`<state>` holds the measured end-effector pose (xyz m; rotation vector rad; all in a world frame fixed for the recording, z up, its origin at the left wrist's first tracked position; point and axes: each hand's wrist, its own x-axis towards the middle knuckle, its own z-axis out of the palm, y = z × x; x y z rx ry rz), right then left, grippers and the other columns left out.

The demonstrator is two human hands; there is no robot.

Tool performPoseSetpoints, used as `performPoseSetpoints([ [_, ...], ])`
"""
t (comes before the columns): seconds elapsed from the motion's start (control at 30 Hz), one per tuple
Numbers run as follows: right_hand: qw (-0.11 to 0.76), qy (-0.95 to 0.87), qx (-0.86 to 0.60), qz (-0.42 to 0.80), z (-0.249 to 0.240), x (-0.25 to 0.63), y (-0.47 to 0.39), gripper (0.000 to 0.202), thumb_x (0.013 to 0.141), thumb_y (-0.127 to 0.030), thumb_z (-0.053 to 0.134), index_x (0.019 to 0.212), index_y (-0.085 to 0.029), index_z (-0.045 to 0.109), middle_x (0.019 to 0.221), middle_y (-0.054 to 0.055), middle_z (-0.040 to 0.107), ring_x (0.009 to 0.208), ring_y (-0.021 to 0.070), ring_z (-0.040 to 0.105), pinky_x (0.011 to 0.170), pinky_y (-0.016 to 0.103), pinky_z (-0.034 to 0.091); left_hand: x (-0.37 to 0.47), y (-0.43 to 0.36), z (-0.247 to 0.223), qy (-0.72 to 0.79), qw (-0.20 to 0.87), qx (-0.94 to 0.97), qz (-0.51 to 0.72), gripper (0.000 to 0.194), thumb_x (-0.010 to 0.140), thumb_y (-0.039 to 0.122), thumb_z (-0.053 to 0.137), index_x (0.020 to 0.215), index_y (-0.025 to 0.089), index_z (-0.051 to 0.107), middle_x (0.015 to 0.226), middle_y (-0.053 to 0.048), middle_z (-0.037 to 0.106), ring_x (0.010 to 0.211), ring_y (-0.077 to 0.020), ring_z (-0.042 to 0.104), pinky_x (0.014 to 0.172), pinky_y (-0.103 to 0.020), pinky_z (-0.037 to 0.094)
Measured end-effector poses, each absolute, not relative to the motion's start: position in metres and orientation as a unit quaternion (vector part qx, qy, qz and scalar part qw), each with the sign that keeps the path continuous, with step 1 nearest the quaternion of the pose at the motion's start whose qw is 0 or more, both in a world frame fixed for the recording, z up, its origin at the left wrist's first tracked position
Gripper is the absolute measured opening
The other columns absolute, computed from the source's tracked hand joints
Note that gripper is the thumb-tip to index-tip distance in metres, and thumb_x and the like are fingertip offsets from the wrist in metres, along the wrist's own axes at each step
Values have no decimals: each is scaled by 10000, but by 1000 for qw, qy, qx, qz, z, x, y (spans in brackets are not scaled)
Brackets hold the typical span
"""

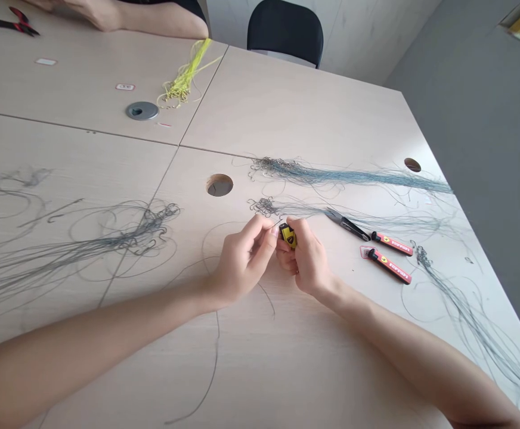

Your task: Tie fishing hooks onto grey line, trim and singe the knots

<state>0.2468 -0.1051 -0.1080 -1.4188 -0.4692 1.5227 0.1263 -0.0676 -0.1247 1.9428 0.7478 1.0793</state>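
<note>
Between thumb and fingertips, my left hand [246, 256] pinches a thin dark fishing hook [278, 222], and a line trails from the hand over the table. Wrapped in my right hand [307, 253] is a yellow and black lighter [288, 235], its top close to the hook. Whether it burns, I cannot tell. Just beyond my hands lies a small pile of hooks [264, 206] with lines running right. To the right rest black thread snips [347, 224] and two red lighters [392, 243] with black tops.
A bluish bundle of hooked lines [353, 176] lies farther back, a tangled grey bundle [139, 232] on the left, another bundle [457, 298] at right. Yellow lines [188, 74], pliers [14, 22] and another person's forearm [148, 19] are across the table. The tabletop has a round hole [219, 185].
</note>
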Motion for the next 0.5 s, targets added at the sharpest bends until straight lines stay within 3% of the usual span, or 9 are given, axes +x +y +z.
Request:
performPoseSetpoints([
  [0.5,486,-202,-576,626,-107,247,-106,481,888,-519,432,530,-216,327,507,-64,212,443,70,125,381,218,113,127,-68,-123,302,409,751,421,205,983,232,467,781,202,487,567,56,574,461,-65,459,442,-172,357],
])
